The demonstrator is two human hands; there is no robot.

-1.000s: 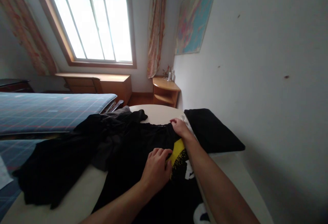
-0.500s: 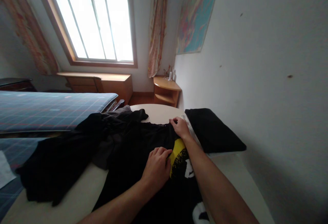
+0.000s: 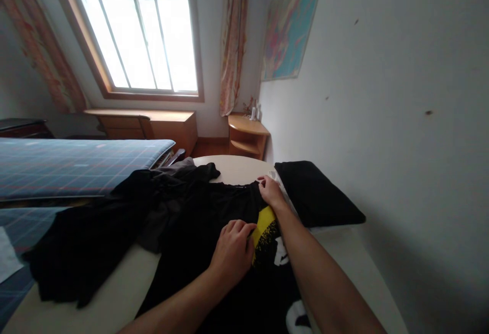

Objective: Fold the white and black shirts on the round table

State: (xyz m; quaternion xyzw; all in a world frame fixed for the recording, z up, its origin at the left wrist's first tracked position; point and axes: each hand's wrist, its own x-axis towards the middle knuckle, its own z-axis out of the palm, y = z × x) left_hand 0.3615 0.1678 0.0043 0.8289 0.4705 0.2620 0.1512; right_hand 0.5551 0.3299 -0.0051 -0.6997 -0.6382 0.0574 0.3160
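A black T-shirt [image 3: 214,219] with a yellow patch and white print lies spread on the pale round table [image 3: 233,167]. My left hand [image 3: 235,245] rests on the middle of the shirt, fingers curled and pinching the cloth beside the yellow patch. Farther off, my right hand [image 3: 270,191] grips the shirt's edge near the collar, its thumb and fingertips together. The print is partly covered by my right forearm. To the right of that hand is a folded black cloth [image 3: 319,194] on something pale and flat.
Crumpled dark clothes [image 3: 91,237] lie on the table's left side and hang toward a blue checked mattress [image 3: 76,163]. The white wall [image 3: 412,181] stands close on the right. Beyond the table are a wooden corner shelf [image 3: 248,125] and a desk [image 3: 164,116] under the window.
My right hand has shifted slightly to the right along the shirt's top edge. My left hand has stayed almost in place, still on the cloth.
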